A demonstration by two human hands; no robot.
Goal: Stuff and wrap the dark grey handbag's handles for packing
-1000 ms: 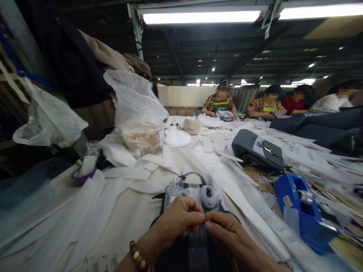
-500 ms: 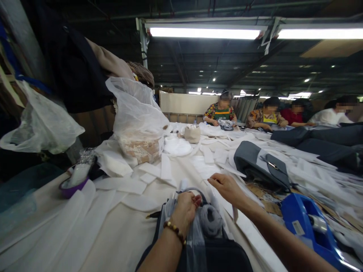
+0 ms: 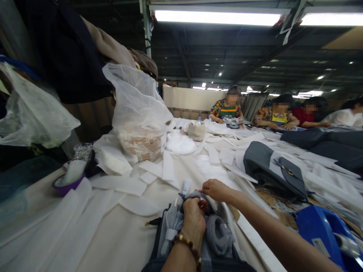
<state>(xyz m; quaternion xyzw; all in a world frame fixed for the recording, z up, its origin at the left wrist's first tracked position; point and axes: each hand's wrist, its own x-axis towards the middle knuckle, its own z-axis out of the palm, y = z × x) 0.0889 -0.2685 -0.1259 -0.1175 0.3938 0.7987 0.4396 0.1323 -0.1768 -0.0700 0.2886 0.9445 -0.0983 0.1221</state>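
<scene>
A dark bag [image 3: 170,234] wrapped in clear plastic lies in front of me on the cloth-covered table [image 3: 113,234]. My left hand [image 3: 193,220], with a bead bracelet at the wrist, is closed around the grey handle at the bag's top. My right hand [image 3: 215,189] reaches over from the right and pinches the same handle [image 3: 195,195] at its far end. Grey crumpled stuffing [image 3: 218,236] shows inside the plastic beside my left hand.
A blue tape dispenser [image 3: 326,236] sits at the right. A grey bag [image 3: 272,170] lies beyond it among white paper strips. A big clear plastic sack [image 3: 138,109] stands at the back left, with a purple bowl [image 3: 66,183] near it. Several people work at the far end.
Both hands had pinched something small together over the bag. The right hand then reached out past the bag and has come back to the handle; the left hand moved up to grip it.
</scene>
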